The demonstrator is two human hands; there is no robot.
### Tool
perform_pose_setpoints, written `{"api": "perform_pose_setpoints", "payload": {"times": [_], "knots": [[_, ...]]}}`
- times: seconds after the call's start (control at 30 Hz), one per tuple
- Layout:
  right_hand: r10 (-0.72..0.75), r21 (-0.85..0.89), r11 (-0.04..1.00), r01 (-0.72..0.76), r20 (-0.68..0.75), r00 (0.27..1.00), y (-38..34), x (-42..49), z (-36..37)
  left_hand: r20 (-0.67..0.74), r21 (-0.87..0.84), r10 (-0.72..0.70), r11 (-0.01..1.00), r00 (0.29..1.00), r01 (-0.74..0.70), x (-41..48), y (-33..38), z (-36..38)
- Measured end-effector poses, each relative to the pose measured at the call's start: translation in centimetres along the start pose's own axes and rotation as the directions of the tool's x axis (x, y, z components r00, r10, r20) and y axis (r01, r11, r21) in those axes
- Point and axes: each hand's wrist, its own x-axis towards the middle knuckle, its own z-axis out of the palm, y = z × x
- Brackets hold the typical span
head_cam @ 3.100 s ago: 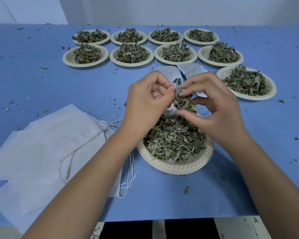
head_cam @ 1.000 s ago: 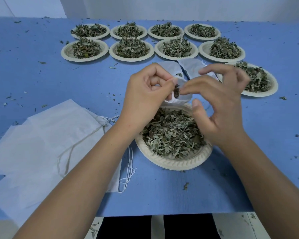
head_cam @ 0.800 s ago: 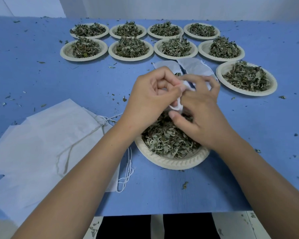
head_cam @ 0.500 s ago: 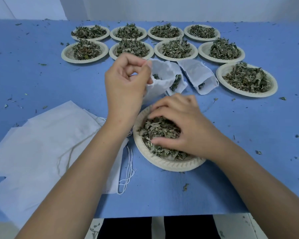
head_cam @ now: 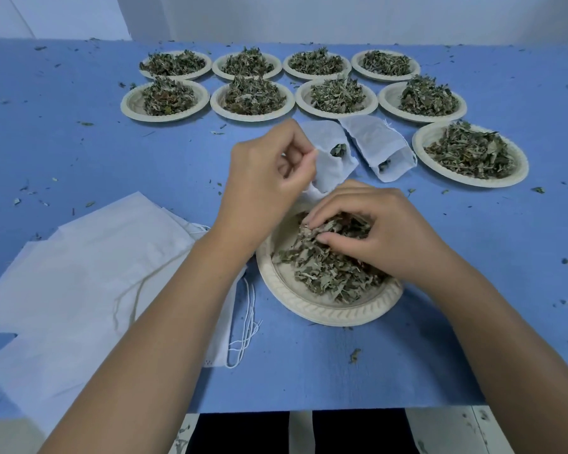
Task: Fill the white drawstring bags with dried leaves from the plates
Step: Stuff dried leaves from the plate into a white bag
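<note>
The left hand [head_cam: 269,178] pinches the rim of a white bag [head_cam: 333,168], holding its mouth open just beyond the near plate [head_cam: 325,314]. The right hand [head_cam: 377,231] lies on that plate, its fingers curled around a clump of leaves [head_cam: 322,270]. A second bag [head_cam: 374,142] lies just right of the held one, leaves showing in its mouth. Flat bags [head_cam: 95,273] lie to the left on the blue table [head_cam: 112,158], and other leaf-heaped plates [head_cam: 127,104] stand farther back.

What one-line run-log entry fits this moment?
left hand: pinches bag mouth | right hand: grasps leaves on near plate | second bag: lying beside, unheld
</note>
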Motion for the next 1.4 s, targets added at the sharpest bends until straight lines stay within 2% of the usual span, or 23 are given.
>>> {"api": "perform_pose_setpoints", "payload": {"times": [0.13, 0.23, 0.3, 0.43, 0.53, 0.67, 0.73, 0.8, 0.83, 0.97, 1.07, 1.17, 1.4], "knots": [[0.063, 0.157, 0.986, -0.055, -0.046, 0.997, 0.4, -0.2, -0.5, 0.008, -0.112, -0.100, 0.989, 0.995, 0.101, 0.0, 0.3, 0.0], [0.048, 0.282, 0.959, -0.013, -0.120, 0.992, 0.3, -0.2, -0.7, 0.011, -0.164, -0.168, 0.972, 0.986, 0.168, 0.1, 0.3, 0.0], [0.022, 0.358, 0.931, 0.068, -0.242, 0.970, 0.0, -0.1, -0.9, 0.013, -0.175, -0.195, 0.965, 0.981, 0.194, 0.2, 0.4, 0.2], [0.070, 0.452, 0.873, 0.182, -0.486, 0.871, -0.3, 0.1, -0.9, 0.053, -0.213, -0.221, 0.950, 0.974, 0.228, 0.0, 0.4, 0.6], [0.081, 0.413, 0.890, 0.192, -0.559, 0.825, -0.5, 0.2, -0.4, 0.090, -0.257, -0.229, 0.935, 0.969, 0.244, -0.2, 0.5, 0.8], [0.052, 0.305, 0.942, 0.139, -0.544, 0.837, -0.5, 0.0, 0.1, 0.118, -0.340, -0.258, 0.897, 0.959, 0.283, -0.3, 1.0, 1.0], [-0.034, 0.093, 0.991, 0.099, -0.538, 0.842, -0.2, -0.1, 0.2, 0.113, -0.380, -0.261, 0.880, 0.959, 0.284, -0.3, 1.2, 1.0], [-0.122, -0.155, 0.987, 0.046, -0.527, 0.841, 0.0, -0.1, 0.2, 0.102, -0.398, -0.253, 0.876, 0.962, 0.273, -0.4, 1.4, 1.0], [-0.138, -0.220, 0.975, 0.026, -0.511, 0.848, 0.0, -0.1, 0.2, 0.100, -0.396, -0.248, 0.878, 0.964, 0.267, -0.4, 1.4, 0.9], [-0.173, -0.245, 0.967, 0.067, -0.443, 0.879, 0.1, 0.1, 0.1, 0.095, -0.386, -0.253, 0.882, 0.963, 0.270, -0.4, 1.5, 0.9], [-0.191, -0.225, 0.970, 0.089, -0.486, 0.853, 0.2, -0.1, -0.5, 0.051, -0.369, -0.270, 0.889, 0.962, 0.269, -0.3, 1.4, 0.7], [-0.231, -0.329, 0.942, 0.069, -0.485, 0.843, 0.2, -0.1, -0.5, 0.035, -0.369, -0.272, 0.891, 0.962, 0.265, -0.2, 1.3, 0.6], [-0.296, -0.433, 0.894, 0.115, -0.379, 0.877, -0.1, 0.1, 0.0, 0.126, -0.410, -0.256, 0.866, 0.958, 0.286, -0.4, 1.6, 0.8]]}}
